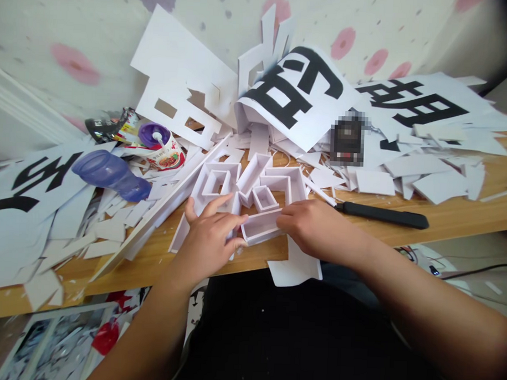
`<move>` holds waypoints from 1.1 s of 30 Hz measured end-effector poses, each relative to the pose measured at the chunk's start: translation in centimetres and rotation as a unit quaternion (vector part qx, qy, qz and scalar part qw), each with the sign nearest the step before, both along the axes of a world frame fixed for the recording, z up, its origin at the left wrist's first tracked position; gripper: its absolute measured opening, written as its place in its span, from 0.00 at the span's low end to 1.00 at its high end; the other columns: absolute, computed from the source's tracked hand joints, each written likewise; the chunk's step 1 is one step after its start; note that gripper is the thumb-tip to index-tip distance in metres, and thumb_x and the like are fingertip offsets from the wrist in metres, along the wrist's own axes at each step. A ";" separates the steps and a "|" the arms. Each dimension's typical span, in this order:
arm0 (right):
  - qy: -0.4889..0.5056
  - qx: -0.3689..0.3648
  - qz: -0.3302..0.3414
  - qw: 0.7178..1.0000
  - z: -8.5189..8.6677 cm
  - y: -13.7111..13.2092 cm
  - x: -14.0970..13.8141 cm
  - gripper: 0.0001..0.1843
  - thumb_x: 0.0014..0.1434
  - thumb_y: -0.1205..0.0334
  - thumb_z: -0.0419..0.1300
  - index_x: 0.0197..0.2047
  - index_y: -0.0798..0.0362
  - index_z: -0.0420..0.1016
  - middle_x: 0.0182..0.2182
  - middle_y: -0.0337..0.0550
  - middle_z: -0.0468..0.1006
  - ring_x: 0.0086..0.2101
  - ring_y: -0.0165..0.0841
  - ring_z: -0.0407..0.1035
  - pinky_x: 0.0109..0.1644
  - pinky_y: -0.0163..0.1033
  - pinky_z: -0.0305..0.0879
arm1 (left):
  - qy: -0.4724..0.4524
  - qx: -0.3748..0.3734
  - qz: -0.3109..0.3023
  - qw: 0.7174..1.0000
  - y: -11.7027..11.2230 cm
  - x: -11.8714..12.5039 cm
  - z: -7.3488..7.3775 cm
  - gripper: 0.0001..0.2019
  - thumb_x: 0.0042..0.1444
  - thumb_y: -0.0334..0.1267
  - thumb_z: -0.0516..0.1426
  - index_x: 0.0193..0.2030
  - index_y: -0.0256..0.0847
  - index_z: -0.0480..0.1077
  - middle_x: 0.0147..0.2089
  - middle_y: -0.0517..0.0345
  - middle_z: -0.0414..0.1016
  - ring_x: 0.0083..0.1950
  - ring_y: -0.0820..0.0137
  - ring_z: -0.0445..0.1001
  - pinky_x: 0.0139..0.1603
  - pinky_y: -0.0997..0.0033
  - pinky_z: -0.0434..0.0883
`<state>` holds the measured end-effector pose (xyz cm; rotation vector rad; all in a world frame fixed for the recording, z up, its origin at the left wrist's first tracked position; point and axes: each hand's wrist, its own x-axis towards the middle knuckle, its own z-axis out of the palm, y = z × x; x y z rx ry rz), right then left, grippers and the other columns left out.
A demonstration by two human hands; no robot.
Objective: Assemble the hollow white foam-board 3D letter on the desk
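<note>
A hollow white foam-board character [261, 233], built from thin upright walls, lies on the wooden table in front of me. My left hand [206, 238] holds its lower box-shaped part at the left corner between thumb and index finger; the other fingers reach over the left part. Bent fingers of my right hand [313, 222] grip the right end of that same box, and their tips are partly hidden. A flat white offcut [296, 266] sticks out over the table's front edge below the right hand. Just right of that hand lies a knife with a black handle [385, 214].
White scraps [376, 182] are heaped along the back and right of the table [464, 217]. A purple bottle [112, 174] and a printed paper cup [169, 154] stand among the scraps at left. A long white strip [153, 214] slants beside the character. Behind is a curled printed sheet [326, 118].
</note>
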<state>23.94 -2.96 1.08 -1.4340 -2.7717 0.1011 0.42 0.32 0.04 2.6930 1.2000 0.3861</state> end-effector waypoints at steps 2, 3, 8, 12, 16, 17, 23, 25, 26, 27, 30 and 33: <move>-0.004 -0.002 0.001 1.000 0.0 0.0 0.0 0.11 0.58 0.77 0.53 0.32 0.55 0.73 0.28 0.43 0.75 0.27 0.34 0.67 0.30 0.39 0.46 | -0.004 -0.001 0.000 1.000 0.0 0.0 0.0 0.14 0.53 0.31 0.66 0.46 0.44 0.74 0.39 0.55 0.83 0.68 0.50 0.65 0.66 0.25 0.35; -0.007 -0.002 0.000 1.000 0.0 0.0 0.0 0.11 0.58 0.77 0.53 0.32 0.55 0.73 0.28 0.43 0.75 0.27 0.33 0.67 0.30 0.39 0.46 | -0.005 -0.001 0.000 1.000 0.0 0.0 0.0 0.14 0.53 0.31 0.66 0.46 0.43 0.74 0.40 0.54 0.83 0.68 0.50 0.65 0.66 0.25 0.36; -0.013 -0.003 -0.003 1.000 0.1 0.0 -0.1 0.11 0.58 0.77 0.53 0.32 0.55 0.73 0.28 0.43 0.75 0.27 0.33 0.67 0.30 0.39 0.45 | -0.012 -0.002 0.000 1.000 0.0 -0.1 0.0 0.13 0.53 0.32 0.66 0.46 0.44 0.74 0.39 0.55 0.83 0.68 0.50 0.65 0.66 0.26 0.35; -0.016 -0.007 -0.005 1.000 0.3 0.0 -0.1 0.11 0.58 0.77 0.53 0.32 0.55 0.73 0.28 0.43 0.75 0.27 0.33 0.67 0.31 0.39 0.46 | -0.019 0.008 -0.006 1.000 0.0 -0.2 -0.2 0.14 0.52 0.32 0.67 0.45 0.44 0.74 0.39 0.55 0.83 0.68 0.50 0.65 0.67 0.26 0.34; -0.018 -0.010 -0.008 1.000 0.3 0.0 -0.1 0.11 0.58 0.77 0.53 0.31 0.55 0.73 0.28 0.43 0.75 0.27 0.33 0.67 0.31 0.39 0.46 | -0.015 0.011 -0.006 1.000 0.0 -0.3 -0.3 0.13 0.53 0.33 0.66 0.46 0.45 0.74 0.40 0.54 0.83 0.67 0.50 0.65 0.67 0.26 0.33; -0.017 -0.011 -0.007 1.000 0.3 0.0 -0.1 0.11 0.58 0.77 0.53 0.31 0.55 0.73 0.28 0.43 0.75 0.27 0.33 0.67 0.31 0.39 0.46 | -0.013 0.010 -0.005 1.000 0.0 -0.3 -0.3 0.13 0.53 0.34 0.66 0.46 0.45 0.75 0.40 0.54 0.83 0.67 0.50 0.65 0.68 0.27 0.33; 0.009 -0.020 -0.008 1.000 0.0 0.0 0.3 0.10 0.61 0.74 0.54 0.33 0.56 0.74 0.30 0.43 0.76 0.29 0.32 0.67 0.32 0.38 0.50 | -0.008 0.000 -0.002 1.000 0.0 -0.3 -0.2 0.12 0.55 0.34 0.65 0.46 0.44 0.75 0.42 0.53 0.83 0.68 0.51 0.63 0.67 0.26 0.32; 0.020 -0.031 -0.012 0.999 0.1 0.0 0.6 0.09 0.63 0.71 0.54 0.36 0.56 0.76 0.32 0.44 0.77 0.31 0.33 0.69 0.33 0.38 0.53 | -0.005 -0.008 -0.001 1.000 0.0 -0.4 -0.1 0.11 0.56 0.34 0.64 0.47 0.45 0.75 0.42 0.53 0.83 0.69 0.51 0.63 0.67 0.26 0.31; 0.026 -0.038 -0.016 0.999 0.2 0.0 0.7 0.08 0.63 0.69 0.56 0.37 0.56 0.77 0.34 0.44 0.77 0.32 0.34 0.70 0.34 0.38 0.54 | -0.004 -0.011 0.000 1.000 0.0 -0.4 -0.1 0.11 0.56 0.34 0.64 0.47 0.45 0.75 0.42 0.53 0.83 0.69 0.51 0.63 0.67 0.26 0.30; 0.031 -0.043 -0.022 0.998 0.4 0.0 0.7 0.07 0.63 0.67 0.57 0.39 0.55 0.77 0.35 0.45 0.78 0.34 0.35 0.71 0.35 0.38 0.55 | -0.004 -0.012 0.000 1.000 0.0 -0.4 -0.1 0.11 0.56 0.34 0.64 0.47 0.45 0.75 0.42 0.52 0.83 0.69 0.51 0.62 0.67 0.25 0.30; 0.053 -0.036 -0.038 0.997 0.9 0.1 0.6 0.07 0.63 0.62 0.60 0.42 0.54 0.78 0.38 0.45 0.78 0.37 0.36 0.71 0.37 0.39 0.57 | -0.005 -0.014 0.000 1.000 0.0 -0.5 -0.2 0.12 0.56 0.34 0.63 0.48 0.46 0.75 0.42 0.52 0.83 0.70 0.50 0.61 0.67 0.25 0.29; 0.076 -0.023 -0.014 0.997 1.1 0.4 -0.1 0.08 0.64 0.62 0.59 0.40 0.53 0.79 0.38 0.45 0.77 0.39 0.36 0.71 0.40 0.39 0.59 | -0.005 -0.016 -0.001 1.000 0.0 -0.5 -0.2 0.13 0.57 0.33 0.62 0.49 0.46 0.74 0.43 0.52 0.83 0.69 0.49 0.62 0.66 0.24 0.29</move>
